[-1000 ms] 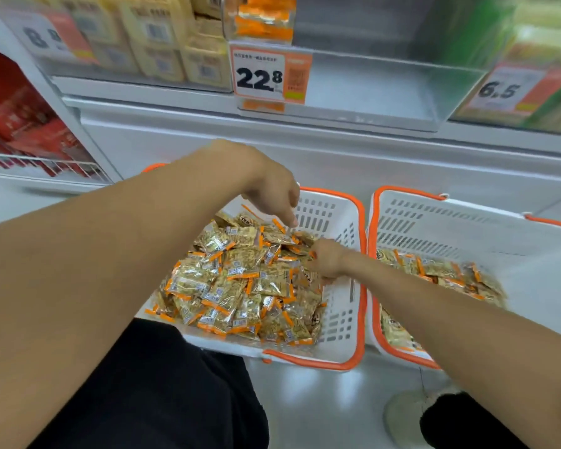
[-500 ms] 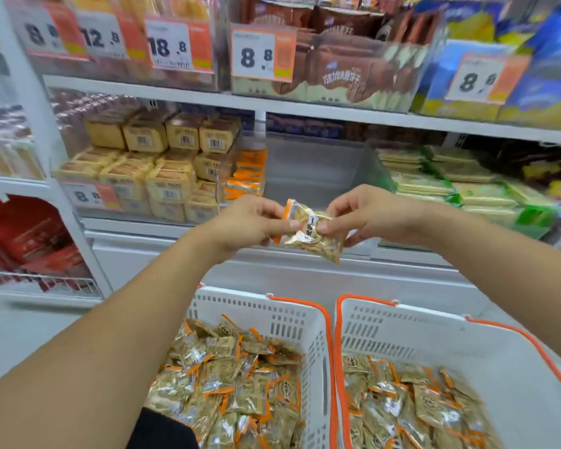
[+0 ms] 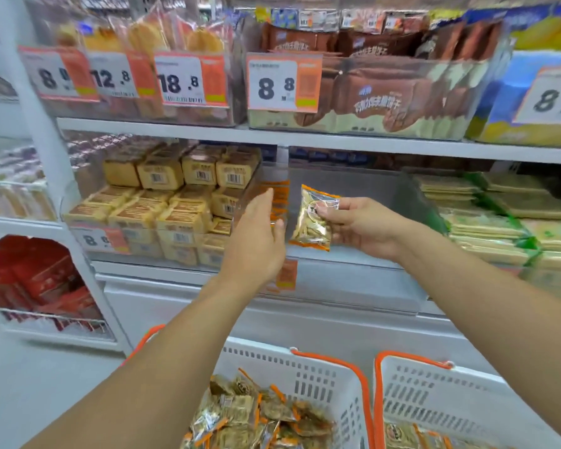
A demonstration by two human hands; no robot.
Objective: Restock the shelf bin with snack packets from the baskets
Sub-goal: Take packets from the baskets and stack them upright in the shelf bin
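My right hand [image 3: 363, 226] pinches a gold snack packet [image 3: 314, 218] with orange edges, holding it upright in front of the clear shelf bin [image 3: 370, 196]. The bin holds only a few orange-edged packets [image 3: 277, 197] stacked at its left side. My left hand [image 3: 256, 238] is raised beside the packet with straight fingers, holding nothing, just in front of the bin's left wall. Below, a white basket with orange rim [image 3: 321, 374] holds several of the same packets [image 3: 256, 419]. A second white basket [image 3: 450, 393] at the right holds a few more.
Yellow boxed snacks [image 3: 169, 205] fill the bin to the left, green and beige packs [image 3: 506, 215] the one to the right. Brown biscuit bags [image 3: 370, 92] sit on the shelf above behind price tags. Red boxes [image 3: 30, 277] stand low at the left.
Both hands rose from the basket to the shelf bin. My left hand let go of the packet, which my right hand now holds alone, turned upright. The view tilted upward.
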